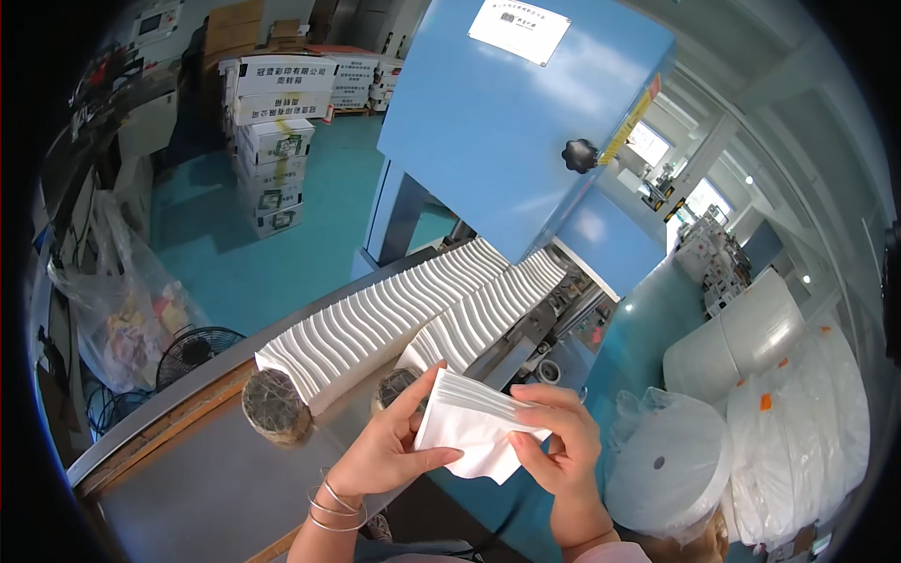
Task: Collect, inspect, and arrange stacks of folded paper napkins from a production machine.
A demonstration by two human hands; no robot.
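Note:
Between my two hands is a small stack of folded white paper napkins [477,432], tilted over the front of the table. My left hand [399,441], with thin bangles on its wrist, grips the stack's left end, thumb in front and fingers behind. At the right end my right hand [558,436] pinches the stack between thumb and fingers. Just beyond lie two long rows of white folded napkins, a left row [375,314] and a right row [488,305], running out from the machine. A taped, roundish dark block [275,405] sits against the left row's near end; a similar one is partly hidden behind my left hand.
A large blue machine [507,122] with a black knob [579,156] stands ahead. Plastic-wrapped white rolls [666,464] are on the right. At left are a clear bag [131,291], a black fan [195,355] and stacked cartons [272,150]. The metal table [216,479] has a wooden edge strip.

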